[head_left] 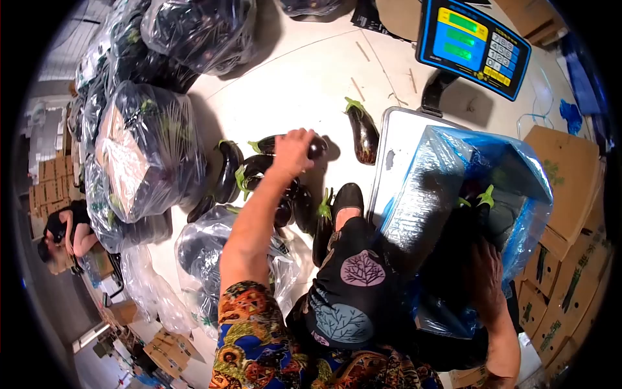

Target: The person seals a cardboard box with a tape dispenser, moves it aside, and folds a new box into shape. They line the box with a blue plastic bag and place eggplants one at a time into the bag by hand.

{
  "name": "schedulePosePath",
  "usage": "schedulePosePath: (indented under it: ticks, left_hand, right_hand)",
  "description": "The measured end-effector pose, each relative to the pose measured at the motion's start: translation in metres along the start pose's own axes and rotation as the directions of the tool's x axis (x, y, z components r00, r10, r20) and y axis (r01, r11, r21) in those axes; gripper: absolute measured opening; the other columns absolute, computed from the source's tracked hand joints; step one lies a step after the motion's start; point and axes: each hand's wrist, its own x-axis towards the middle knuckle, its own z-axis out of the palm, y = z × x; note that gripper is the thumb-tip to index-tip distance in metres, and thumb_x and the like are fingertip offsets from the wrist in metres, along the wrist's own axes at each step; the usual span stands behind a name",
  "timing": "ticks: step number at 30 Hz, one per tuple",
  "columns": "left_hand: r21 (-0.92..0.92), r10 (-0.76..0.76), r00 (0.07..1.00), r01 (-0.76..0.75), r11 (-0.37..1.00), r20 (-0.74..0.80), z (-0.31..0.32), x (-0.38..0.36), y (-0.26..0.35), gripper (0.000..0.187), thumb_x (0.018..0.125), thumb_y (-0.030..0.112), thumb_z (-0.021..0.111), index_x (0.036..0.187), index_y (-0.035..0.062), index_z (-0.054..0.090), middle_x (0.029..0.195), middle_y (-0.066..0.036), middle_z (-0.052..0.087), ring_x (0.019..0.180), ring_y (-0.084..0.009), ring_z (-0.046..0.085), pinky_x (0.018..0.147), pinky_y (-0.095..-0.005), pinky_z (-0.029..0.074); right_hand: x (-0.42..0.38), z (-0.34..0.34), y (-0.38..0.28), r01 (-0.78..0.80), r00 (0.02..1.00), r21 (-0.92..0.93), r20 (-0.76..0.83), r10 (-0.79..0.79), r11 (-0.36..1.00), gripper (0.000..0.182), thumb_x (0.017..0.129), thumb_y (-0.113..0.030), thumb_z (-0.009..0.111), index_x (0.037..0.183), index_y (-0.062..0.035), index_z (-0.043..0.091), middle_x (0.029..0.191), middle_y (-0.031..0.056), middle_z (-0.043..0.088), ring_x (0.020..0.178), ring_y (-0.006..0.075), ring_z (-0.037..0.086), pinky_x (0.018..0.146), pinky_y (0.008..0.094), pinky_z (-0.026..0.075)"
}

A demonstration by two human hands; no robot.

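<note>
My left hand (295, 154) reaches out over the floor, its fingers curled round a dark purple eggplant (265, 144) with a green stem end. Several more eggplants (228, 172) lie on the floor just beneath and around that hand. A single eggplant (363, 133) lies apart, near the scale. My right hand (486, 272) is down inside a box lined with a blue plastic bag (424, 194), fingers stretched out flat. Beyond its fingertips, green stem ends (486, 196) of eggplants show; the dark interior hides the rest.
The box stands on a platform scale (396, 139), whose display (473, 48) is lit green. Clear plastic bags of eggplants (152, 152) are heaped at left. Cardboard boxes (560, 292) stack at right. My shoe (348, 198) rests beside the eggplants. Another person (70, 230) crouches far left.
</note>
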Motion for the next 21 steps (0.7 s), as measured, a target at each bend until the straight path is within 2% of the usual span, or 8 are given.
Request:
schedulePosePath:
  ticks: [1,2,3,5,9,14,17,21]
  left_hand:
    - [-0.228,-0.051,0.998,0.039,0.973,-0.049,-0.018,0.012,-0.011,0.072,0.058,0.021,0.083,0.122,0.0096,0.054,0.113,-0.013,0.062,0.105,-0.0306,0.061,0.089,-0.0413,0.049]
    - [-0.397,0.011,0.961,-0.125,0.909,-0.277,-0.024,0.018,-0.032,0.071,0.060,0.019,0.084,0.124,0.0061,0.055,0.108,-0.013,0.066,0.099,-0.0266,0.065,0.088,-0.0328,0.052]
    - [-0.736,-0.124,0.992,0.057,0.675,-0.037,-0.081,0.015,-0.020,0.072,0.061,0.014,0.083,0.126,0.0046,0.055,0.108,-0.012,0.067,0.100,-0.0190,0.064,0.090,-0.0325,0.051]
    - [-0.939,-0.163,0.984,0.117,0.323,0.066,-0.133,0.012,-0.027,0.078,0.063,0.012,0.081,0.134,0.0032,0.048,0.114,-0.012,0.064,0.103,-0.0204,0.062,0.089,-0.0312,0.051]
    - [-0.893,0.057,0.973,-0.180,-0.412,-0.223,-0.199,-0.006,-0.008,0.087,0.063,0.015,0.078,0.141,0.0035,0.040,0.136,-0.019,0.052,0.124,-0.0292,0.052,0.105,-0.0429,0.043]
    - [-0.745,0.242,0.901,-0.122,-0.656,-0.361,-0.225,-0.018,0.035,0.093,0.061,0.028,0.082,0.140,0.0036,0.041,0.136,-0.023,0.051,0.127,-0.0442,0.047,0.110,-0.0559,0.036]
    - [-0.686,0.349,0.848,-0.024,-0.727,-0.399,-0.235,-0.018,0.068,0.091,0.061,0.031,0.084,0.135,-0.0008,0.042,0.127,-0.023,0.055,0.118,-0.0433,0.055,0.107,-0.0549,0.042]
    - [-0.647,0.411,0.795,0.032,-0.762,-0.445,-0.237,-0.014,0.129,0.089,0.061,0.029,0.084,0.134,0.0003,0.042,0.128,-0.022,0.055,0.119,-0.0432,0.054,0.107,-0.0563,0.041]
  right_hand:
    - [0.002,-0.009,-0.005,-0.012,1.000,0.041,0.002,0.012,0.999,0.046,0.084,-0.014,0.062,0.127,0.0004,0.053,0.132,0.0225,0.051,0.115,0.0400,0.051,0.098,0.0468,0.040]
    - [0.004,-0.015,-0.007,-0.020,1.000,0.085,0.001,0.020,0.996,0.046,0.084,-0.013,0.063,0.126,0.0003,0.053,0.132,0.0225,0.051,0.116,0.0408,0.050,0.099,0.0471,0.040]
    - [0.007,-0.018,-0.007,-0.023,1.000,0.146,-0.010,0.025,0.989,0.046,0.083,-0.013,0.064,0.126,0.0000,0.054,0.131,0.0226,0.052,0.116,0.0414,0.051,0.099,0.0471,0.040]
    - [0.012,-0.023,-0.008,-0.020,0.999,0.268,-0.042,0.032,0.963,0.045,0.083,-0.013,0.067,0.124,-0.0006,0.055,0.130,0.0226,0.053,0.116,0.0426,0.052,0.100,0.0470,0.042]
    - [0.020,-0.041,-0.016,0.092,0.995,0.515,-0.069,-0.066,0.852,0.041,0.085,-0.015,0.067,0.122,-0.0019,0.057,0.127,0.0217,0.056,0.113,0.0401,0.056,0.094,0.0430,0.047]
    - [0.021,-0.069,-0.035,0.190,0.982,0.729,-0.125,-0.145,0.658,0.038,0.089,-0.018,0.065,0.122,-0.0012,0.057,0.126,0.0187,0.058,0.112,0.0306,0.059,0.092,0.0358,0.048]
    - [0.026,-0.078,-0.046,0.191,0.976,0.950,-0.157,-0.151,0.248,0.038,0.093,-0.023,0.060,0.124,-0.0005,0.056,0.123,0.0149,0.059,0.112,0.0237,0.058,0.094,0.0346,0.046]
    - [0.039,-0.100,-0.078,0.162,0.945,0.981,-0.124,-0.304,0.105,0.047,0.100,-0.032,0.043,0.129,0.0042,0.050,0.118,0.0137,0.059,0.110,0.0189,0.057,0.096,0.0319,0.044]
